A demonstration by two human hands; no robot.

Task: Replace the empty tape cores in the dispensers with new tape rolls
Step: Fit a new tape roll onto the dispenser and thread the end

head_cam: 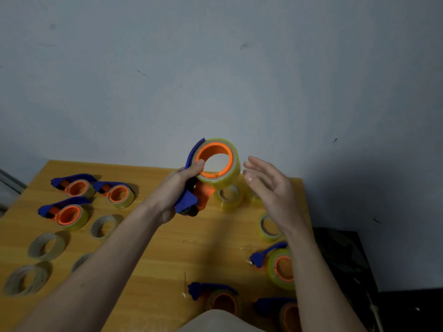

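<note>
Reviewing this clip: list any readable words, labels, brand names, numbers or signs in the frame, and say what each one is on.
None can be read.
The held dispenser in the left hand: plain blue and orange plastic, no lettering visible.
The tape roll on it: clear yellowish tape, no print.
The empty cores on the table: faint patterning on the inside, too blurred to read.
The wall: only scuff marks.

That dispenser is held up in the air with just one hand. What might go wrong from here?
1. Only the left hand grips the dispenser; the right hand is open beside it, so the new tape roll could slide off the orange hub if it is not fully seated.
2. A drop might hit the loose rolls on the table below.
3. The thumb rests on the roll's rim and may hinder turning.
</note>
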